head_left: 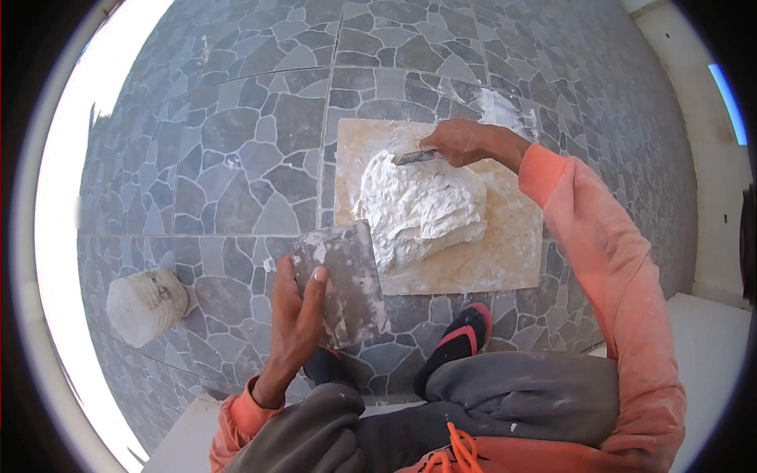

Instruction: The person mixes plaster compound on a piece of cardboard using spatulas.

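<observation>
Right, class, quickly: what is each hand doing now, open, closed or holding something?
Left hand: closed on a board, thumb on top.
Right hand: closed on a flat tool at the white paste.

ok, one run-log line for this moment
left hand: holds flat plate | right hand: holds bladed tool at white paste | white paste: heaped on tan board
</observation>
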`<action>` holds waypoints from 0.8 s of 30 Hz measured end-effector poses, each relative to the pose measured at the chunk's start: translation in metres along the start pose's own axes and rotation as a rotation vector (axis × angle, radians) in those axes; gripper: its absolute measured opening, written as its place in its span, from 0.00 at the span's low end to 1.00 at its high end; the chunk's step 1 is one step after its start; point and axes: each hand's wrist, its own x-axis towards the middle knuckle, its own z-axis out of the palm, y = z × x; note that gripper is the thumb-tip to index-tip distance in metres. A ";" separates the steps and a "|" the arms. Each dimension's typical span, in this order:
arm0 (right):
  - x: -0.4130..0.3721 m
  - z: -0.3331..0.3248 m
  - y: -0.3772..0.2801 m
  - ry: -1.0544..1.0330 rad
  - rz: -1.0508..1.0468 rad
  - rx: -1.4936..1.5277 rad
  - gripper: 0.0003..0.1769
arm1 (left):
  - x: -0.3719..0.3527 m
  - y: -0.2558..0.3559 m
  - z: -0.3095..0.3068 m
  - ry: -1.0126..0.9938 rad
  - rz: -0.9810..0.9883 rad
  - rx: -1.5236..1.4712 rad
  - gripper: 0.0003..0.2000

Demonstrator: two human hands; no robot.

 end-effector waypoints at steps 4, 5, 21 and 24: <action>-0.031 0.029 -0.026 0.028 -0.067 -0.179 0.12 | 0.004 0.005 0.000 -0.018 0.024 0.030 0.12; -0.042 0.030 -0.040 0.005 -0.057 -0.195 0.12 | 0.004 0.007 0.001 -0.022 0.031 0.028 0.12; -0.008 0.006 0.064 0.353 0.356 0.386 0.16 | 0.020 -0.007 -0.004 0.028 -0.033 -0.188 0.17; 0.020 0.010 0.086 0.258 0.416 0.454 0.18 | 0.020 -0.013 -0.009 0.064 -0.045 -0.133 0.16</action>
